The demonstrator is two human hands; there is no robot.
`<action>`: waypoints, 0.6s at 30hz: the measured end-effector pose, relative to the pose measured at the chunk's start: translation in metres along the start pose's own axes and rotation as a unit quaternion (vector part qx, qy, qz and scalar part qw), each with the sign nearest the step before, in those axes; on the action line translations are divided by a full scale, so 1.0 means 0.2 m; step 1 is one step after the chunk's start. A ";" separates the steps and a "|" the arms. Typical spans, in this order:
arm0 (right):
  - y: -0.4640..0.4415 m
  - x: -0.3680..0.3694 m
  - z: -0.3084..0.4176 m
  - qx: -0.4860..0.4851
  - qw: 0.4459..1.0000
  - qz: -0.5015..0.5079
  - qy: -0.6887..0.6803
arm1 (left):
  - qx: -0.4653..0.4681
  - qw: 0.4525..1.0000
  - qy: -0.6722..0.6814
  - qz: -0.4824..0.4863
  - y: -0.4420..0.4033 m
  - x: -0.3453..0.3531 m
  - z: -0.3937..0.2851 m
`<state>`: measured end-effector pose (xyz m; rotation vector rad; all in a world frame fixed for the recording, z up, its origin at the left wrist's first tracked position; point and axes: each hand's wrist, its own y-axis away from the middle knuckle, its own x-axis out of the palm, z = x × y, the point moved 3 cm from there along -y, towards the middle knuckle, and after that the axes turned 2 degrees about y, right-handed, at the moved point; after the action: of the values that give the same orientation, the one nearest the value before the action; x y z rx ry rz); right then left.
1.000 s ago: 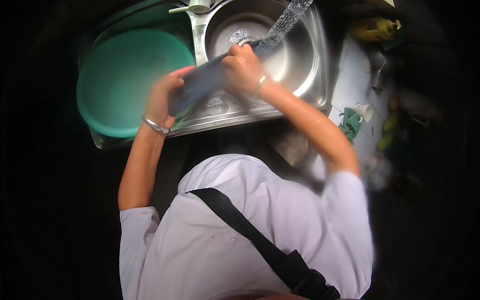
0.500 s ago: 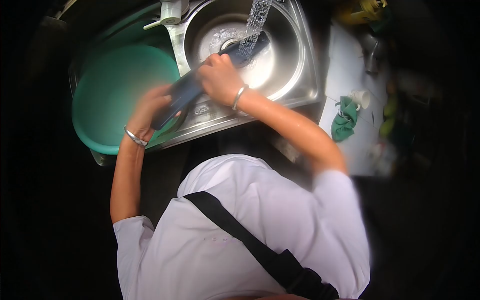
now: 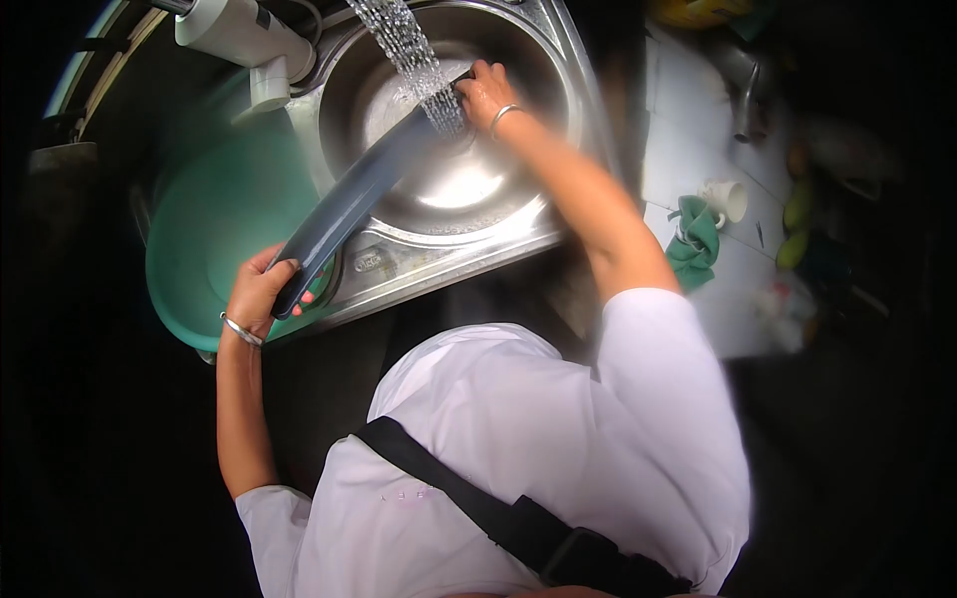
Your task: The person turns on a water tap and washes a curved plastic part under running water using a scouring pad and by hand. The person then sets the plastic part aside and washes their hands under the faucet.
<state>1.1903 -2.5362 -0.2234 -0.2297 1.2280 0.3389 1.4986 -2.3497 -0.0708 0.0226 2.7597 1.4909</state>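
Note:
A long, narrow dark blue-grey piece (image 3: 354, 194), shiny and curved like a shallow trough, slants over the sink; I cannot tell its exact kind. My left hand (image 3: 259, 289) is closed around its lower end, thumb on top, beside the green basin. At the upper end my right hand (image 3: 486, 97) is closed on the edge, its fingers bent over the rim. Running water (image 3: 414, 65) falls onto the piece close to my right hand. Under it lies the round steel sink bowl (image 3: 478, 214), whose drain is not visible.
A large green basin (image 3: 164, 299) rests at the sink's left. The white tap unit (image 3: 234, 40) stands behind it. To the right, a tiled counter (image 3: 668, 149) holds a white cup (image 3: 731, 202) and a green cloth (image 3: 695, 242), with several dim items beyond.
My right hand has slid from the middle of the piece to its upper end. My left hand is lower and further left in view. The camera view has shifted, showing more of the tap.

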 end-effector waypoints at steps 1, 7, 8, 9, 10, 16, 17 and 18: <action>0.00 0.00 0.01 0.012 1.000 -0.002 0.005 | 0.004 1.000 0.003 0.000 0.00 0.00 0.00; 0.01 -0.02 0.24 0.058 0.995 0.075 0.005 | 0.015 1.000 0.000 -0.026 0.00 0.00 0.00; 0.05 -0.06 0.32 0.036 0.997 0.057 -0.025 | 0.013 0.999 -0.004 -0.034 0.00 0.00 0.00; 0.09 -0.07 0.39 -0.006 0.998 0.043 -0.051 | 0.014 0.999 -0.008 -0.041 0.01 0.01 0.00; 0.13 -0.08 0.44 -0.049 0.996 0.027 -0.075 | 0.016 0.999 -0.013 -0.047 0.01 0.01 0.00; 0.28 -0.19 0.22 0.164 0.979 0.067 -0.102 | 0.031 0.999 -0.006 -0.034 0.04 -0.06 0.04; 0.30 -0.18 0.15 0.188 0.969 0.132 -0.092 | 0.032 0.999 -0.003 -0.039 0.06 -0.09 0.04; 0.31 -0.16 0.08 0.212 0.954 0.196 -0.079 | 0.031 0.999 0.000 -0.043 0.08 -0.12 0.05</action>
<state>1.1721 -2.4769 -0.1862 0.4112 1.1521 0.4170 1.5222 -2.3322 -0.0630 -0.0954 2.7678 1.3848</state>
